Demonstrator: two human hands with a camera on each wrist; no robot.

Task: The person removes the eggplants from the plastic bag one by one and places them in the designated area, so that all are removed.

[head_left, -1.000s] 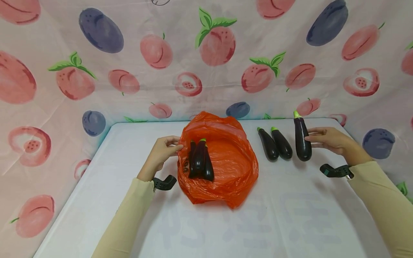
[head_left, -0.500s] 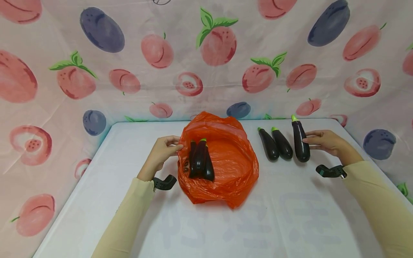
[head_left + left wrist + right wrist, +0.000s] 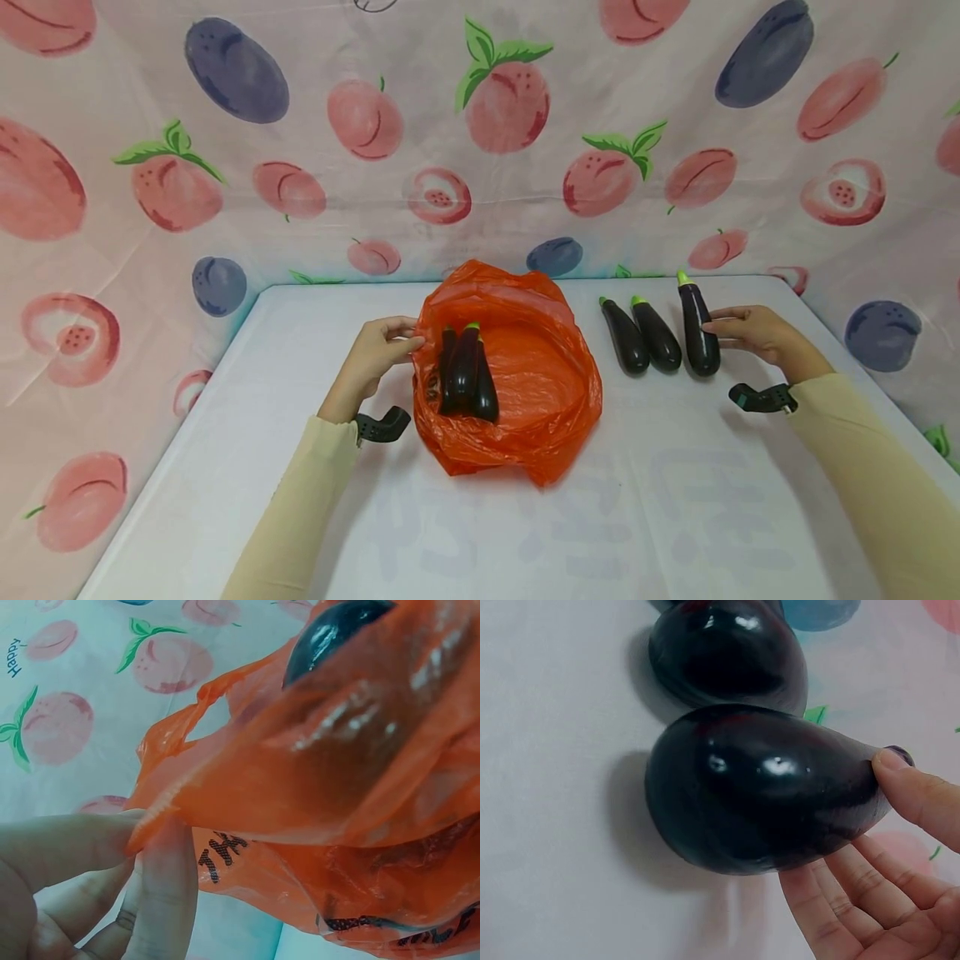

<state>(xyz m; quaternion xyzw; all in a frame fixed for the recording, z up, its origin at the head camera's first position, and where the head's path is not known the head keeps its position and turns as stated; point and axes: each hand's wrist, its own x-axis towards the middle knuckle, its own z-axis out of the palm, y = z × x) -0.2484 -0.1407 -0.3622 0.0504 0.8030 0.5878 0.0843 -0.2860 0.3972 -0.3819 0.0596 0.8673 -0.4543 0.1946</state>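
My left hand (image 3: 372,357) pinches the left edge of an orange-red plastic bag (image 3: 543,392) between thumb and fingers; the left wrist view shows the film (image 3: 225,799) bunched at the fingertips. Inside the open bag, three dark eggplants (image 3: 463,375) lean together at the left side. On the right, my right hand (image 3: 765,335) holds another eggplant (image 3: 699,333), its green stem pointing away. In the right wrist view the thumb presses this eggplant (image 3: 757,795) near its narrow end, with the fingers on its far side. Two more eggplants (image 3: 624,335) lie just left of it.
A white-covered table (image 3: 525,542) carries everything. Behind it rises a cloth (image 3: 420,100) printed with peaches and plums. Each wrist wears a dark camera mount (image 3: 384,425). Black lettering (image 3: 225,855) marks the bag's outside.
The right hand has brought its eggplant slightly left and lower, closer to the two on the table, with little movement in the last half second. The left hand and bag stay put.
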